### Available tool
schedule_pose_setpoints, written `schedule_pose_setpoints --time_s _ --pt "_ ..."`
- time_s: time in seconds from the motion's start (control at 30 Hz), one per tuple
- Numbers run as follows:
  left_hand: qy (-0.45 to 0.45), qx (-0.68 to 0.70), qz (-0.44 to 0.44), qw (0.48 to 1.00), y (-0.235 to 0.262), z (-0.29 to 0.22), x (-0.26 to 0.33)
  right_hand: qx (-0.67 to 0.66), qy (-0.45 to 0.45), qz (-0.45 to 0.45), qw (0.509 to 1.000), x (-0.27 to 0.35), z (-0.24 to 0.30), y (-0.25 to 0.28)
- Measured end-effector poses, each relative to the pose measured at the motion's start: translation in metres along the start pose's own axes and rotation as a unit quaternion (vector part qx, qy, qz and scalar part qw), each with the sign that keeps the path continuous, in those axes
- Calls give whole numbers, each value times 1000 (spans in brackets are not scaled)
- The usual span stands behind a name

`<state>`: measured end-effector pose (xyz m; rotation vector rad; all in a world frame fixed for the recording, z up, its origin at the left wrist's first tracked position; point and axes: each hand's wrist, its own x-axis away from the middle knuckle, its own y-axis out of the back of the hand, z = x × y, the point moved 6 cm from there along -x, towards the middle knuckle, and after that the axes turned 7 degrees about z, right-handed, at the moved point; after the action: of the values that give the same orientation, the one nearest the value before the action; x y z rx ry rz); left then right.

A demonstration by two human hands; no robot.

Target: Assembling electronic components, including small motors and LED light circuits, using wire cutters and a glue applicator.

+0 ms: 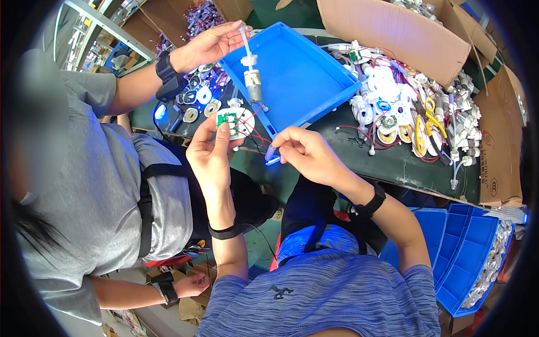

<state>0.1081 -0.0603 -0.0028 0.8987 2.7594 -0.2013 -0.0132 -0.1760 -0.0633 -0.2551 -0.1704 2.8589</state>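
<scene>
My left hand (pixel 210 149) grips a white round plate (pixel 242 124) by its edge, thumb on the green circuit board (pixel 227 119) mounted on it. Red and black wires (pixel 255 133) run from this plate toward my right hand (pixel 309 154). The fingers of that hand are closed on a small purple cylinder (pixel 270 152), with a glowing blue strip (pixel 273 161) just below it. Another person's hand (pixel 216 44) holds up a clear tube, from which a small motor pump (pixel 253 84) hangs over the blue tray (pixel 297 73).
On the dark table (pixel 359 160) at right lie white discs, wires and yellow-handled pliers (pixel 432 121). Cardboard boxes (pixel 393 36) stand behind and at the right edge. Blue bins (pixel 463 247) sit low at right. The co-worker (pixel 112 168) is close on my left.
</scene>
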Motion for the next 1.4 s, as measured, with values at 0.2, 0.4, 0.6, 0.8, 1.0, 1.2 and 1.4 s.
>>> schedule_pose_setpoints --time_s 0.2,0.4,0.6,0.8,1.0,1.2,1.4 --pt "-81 -123 -3 989 0 -9 9 -52 -42 13 998 -25 26 -15" --pt "-307 -368 -44 876 -20 -24 35 -292 -143 27 945 -36 11 -27" --pt "-351 -441 -76 822 -19 -22 46 -270 -164 22 949 -39 5 -26" --pt "-363 -436 -67 821 -17 -16 37 -265 -160 5 951 -45 8 -23" --pt "-371 -428 -58 822 -19 -8 35 -266 -147 6 953 -46 2 -19" --pt "-375 -459 -50 804 -19 -6 37 -277 -152 2 949 -46 2 -20" --pt "-371 -462 -46 804 -15 -7 33 -283 -157 7 946 -48 2 -21"
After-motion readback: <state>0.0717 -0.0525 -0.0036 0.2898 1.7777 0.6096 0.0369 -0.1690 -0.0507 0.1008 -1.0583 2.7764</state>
